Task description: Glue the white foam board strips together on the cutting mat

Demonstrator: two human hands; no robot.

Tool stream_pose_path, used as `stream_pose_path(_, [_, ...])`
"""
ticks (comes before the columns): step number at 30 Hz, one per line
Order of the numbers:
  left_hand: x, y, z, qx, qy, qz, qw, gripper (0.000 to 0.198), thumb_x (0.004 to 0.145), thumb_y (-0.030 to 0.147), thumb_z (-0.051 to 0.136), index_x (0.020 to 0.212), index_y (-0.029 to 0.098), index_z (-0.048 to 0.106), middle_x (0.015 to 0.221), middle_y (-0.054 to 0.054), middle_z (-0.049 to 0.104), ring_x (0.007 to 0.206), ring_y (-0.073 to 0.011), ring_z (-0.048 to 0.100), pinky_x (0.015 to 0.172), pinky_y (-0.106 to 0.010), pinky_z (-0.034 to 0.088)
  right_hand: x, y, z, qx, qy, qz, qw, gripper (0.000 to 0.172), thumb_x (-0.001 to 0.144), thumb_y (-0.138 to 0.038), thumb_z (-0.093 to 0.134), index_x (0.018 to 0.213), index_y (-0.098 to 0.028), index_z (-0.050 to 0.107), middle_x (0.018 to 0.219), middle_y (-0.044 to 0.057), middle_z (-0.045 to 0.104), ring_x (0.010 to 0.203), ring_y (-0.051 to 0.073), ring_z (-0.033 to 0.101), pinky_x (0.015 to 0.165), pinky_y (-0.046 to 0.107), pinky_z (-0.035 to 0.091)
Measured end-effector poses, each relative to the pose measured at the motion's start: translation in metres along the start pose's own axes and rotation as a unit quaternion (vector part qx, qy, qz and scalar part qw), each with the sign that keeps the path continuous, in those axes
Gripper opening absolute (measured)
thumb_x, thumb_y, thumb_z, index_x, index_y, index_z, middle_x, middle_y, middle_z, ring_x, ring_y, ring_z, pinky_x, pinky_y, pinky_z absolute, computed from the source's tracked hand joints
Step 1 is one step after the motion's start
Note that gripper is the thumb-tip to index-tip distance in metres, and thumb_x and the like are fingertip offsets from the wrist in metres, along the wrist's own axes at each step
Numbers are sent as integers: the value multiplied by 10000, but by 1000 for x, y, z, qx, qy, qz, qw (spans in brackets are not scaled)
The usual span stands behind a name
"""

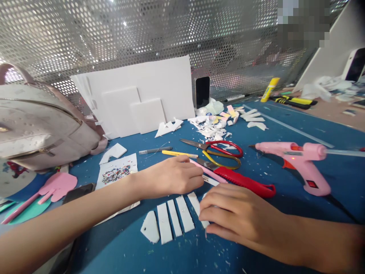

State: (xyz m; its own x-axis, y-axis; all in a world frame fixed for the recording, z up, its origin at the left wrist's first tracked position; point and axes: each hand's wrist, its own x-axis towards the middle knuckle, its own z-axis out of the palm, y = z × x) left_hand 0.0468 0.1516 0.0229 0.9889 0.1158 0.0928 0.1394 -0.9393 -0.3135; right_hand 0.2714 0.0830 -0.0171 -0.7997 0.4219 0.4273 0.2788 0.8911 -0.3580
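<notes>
My left hand (pixel 171 177) reaches across the blue table, fingers pinched together near a small white foam piece (pixel 210 180) beside a pink pen (pixel 208 171); what it grips is hard to make out. My right hand (pixel 230 215) rests with curled fingers on the rightmost of several white foam strips (pixel 173 219) laid in a row on the blue mat (pixel 199 255). A red utility knife (pixel 245 182) lies just beyond both hands.
Red-handled scissors (pixel 222 146) and yellow-handled scissors (pixel 219 161) lie behind the knife. A pink glue gun (pixel 296 160) lies to the right. White foam boards (pixel 142 95) lean on the perforated wall, a bag (pixel 42 129) stands at left, and foam scraps (pixel 211 129) are piled further back.
</notes>
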Motion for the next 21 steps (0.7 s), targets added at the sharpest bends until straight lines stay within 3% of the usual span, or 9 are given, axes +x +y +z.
stream_pose_path(7, [4,1,0,4,9,11,1000,282,1026,87,343,880,156,574,859,-40,596,762,-163,517,707,-328,384,-2,1,5,-12,0,-1,1000,166,1028,-211,511,970,-154,655,960,30,663,892,162,595,881,300,458])
stream_pose_path(13, [8,0,-1,-5,19,18,1000,292,1031,86,338,888,153,584,858,-39,606,770,-161,527,742,-325,389,-2,5,7,-19,-17,-16,1000,96,997,-187,554,979,-153,643,952,30,648,875,161,582,837,298,465])
stream_pose_path(21, [10,3,1,-25,20,20,999,312,1035,97,332,875,155,594,860,-46,619,773,-162,535,751,-318,417,4,1,4,-30,26,-32,999,195,1031,-198,499,939,-130,657,860,38,646,827,153,574,801,283,445])
